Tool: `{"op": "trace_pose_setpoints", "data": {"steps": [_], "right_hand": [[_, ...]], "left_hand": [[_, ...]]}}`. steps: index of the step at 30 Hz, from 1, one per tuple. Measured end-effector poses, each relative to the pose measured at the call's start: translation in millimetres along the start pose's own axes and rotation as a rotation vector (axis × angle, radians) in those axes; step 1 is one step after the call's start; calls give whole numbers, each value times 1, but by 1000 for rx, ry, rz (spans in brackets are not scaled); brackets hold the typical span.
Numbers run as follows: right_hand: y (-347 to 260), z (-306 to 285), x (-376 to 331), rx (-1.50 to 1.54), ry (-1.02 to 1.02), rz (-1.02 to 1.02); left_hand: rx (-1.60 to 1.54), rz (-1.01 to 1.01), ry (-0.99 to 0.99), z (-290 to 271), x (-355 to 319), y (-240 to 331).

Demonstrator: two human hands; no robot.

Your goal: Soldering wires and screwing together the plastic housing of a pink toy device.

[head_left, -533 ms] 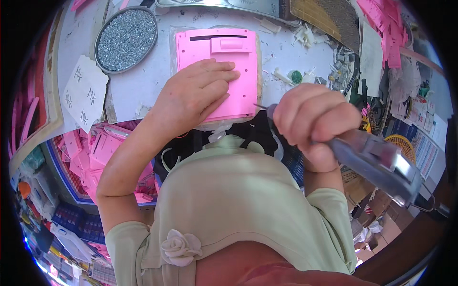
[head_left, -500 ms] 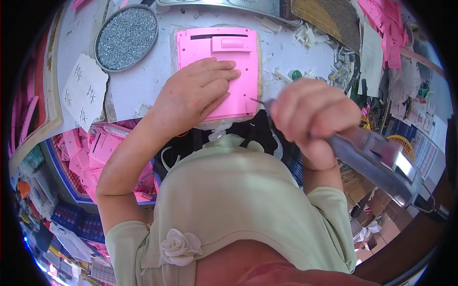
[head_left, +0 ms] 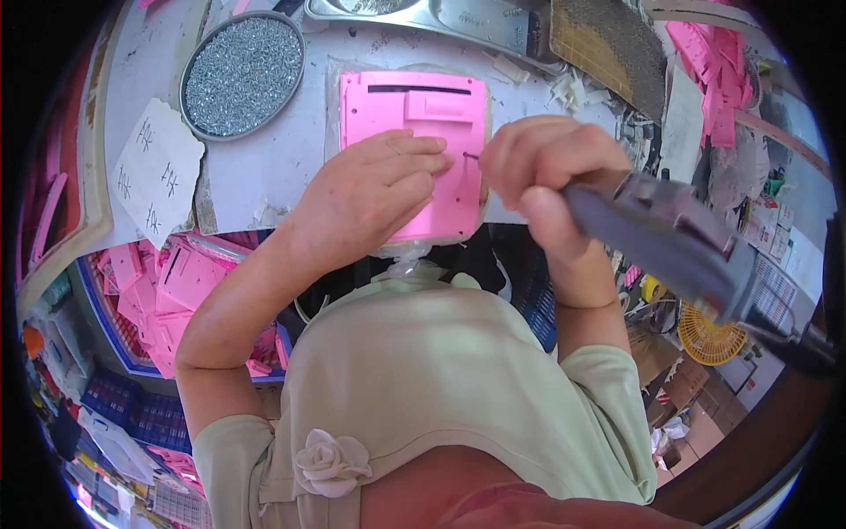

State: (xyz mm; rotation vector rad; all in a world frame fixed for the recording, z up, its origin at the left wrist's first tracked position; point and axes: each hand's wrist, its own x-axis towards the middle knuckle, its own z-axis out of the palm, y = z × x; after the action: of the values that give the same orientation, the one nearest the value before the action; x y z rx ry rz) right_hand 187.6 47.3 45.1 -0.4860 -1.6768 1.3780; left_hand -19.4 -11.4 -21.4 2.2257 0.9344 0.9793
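I see my left hand lying flat on a pink plastic panel, fingers spread and pressing its lower left part down; this hand pinches nothing. The panel lies on the grey bench near the front edge, about the middle of it, its lower edge reaching that edge. It has a long slot near its far side and a raised rectangle beside the slot.

My right hand is wrapped tight around the handle of a grey electric screwdriver, the grip pressed together on it. The tool's body runs off toward my right, past the front edge of the bench. Its thin bit points left and meets the panel's right half, just beside the fingertips of my left hand.

Toward the far left corner of the bench sits a round metal pan of small silver screws, well apart from the panel. A torn white paper with handwriting lies at the left edge. A steel tray runs along the far edge. Below the front edge on my left a blue crate of pink plastic parts stands. My pale green top fills the lower middle of the view.
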Motion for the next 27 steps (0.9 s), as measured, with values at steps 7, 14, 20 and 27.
{"op": "trace_pose_setpoints", "data": {"steps": [7,14,20,27], "right_hand": [[13,-9,9,85,-174,-63],[36,-33,53,137,-7,-126],[50,-32,55,54,-66,-42],[-12,-20,61,215,-78,-84]], "left_hand": [[4,-3,-1,-2,1,-4],[-7,-13,-10,-3,4,-3],[-10,-19,6,1,2,-4],[-196,-148,137,-2,-3,4]]}}
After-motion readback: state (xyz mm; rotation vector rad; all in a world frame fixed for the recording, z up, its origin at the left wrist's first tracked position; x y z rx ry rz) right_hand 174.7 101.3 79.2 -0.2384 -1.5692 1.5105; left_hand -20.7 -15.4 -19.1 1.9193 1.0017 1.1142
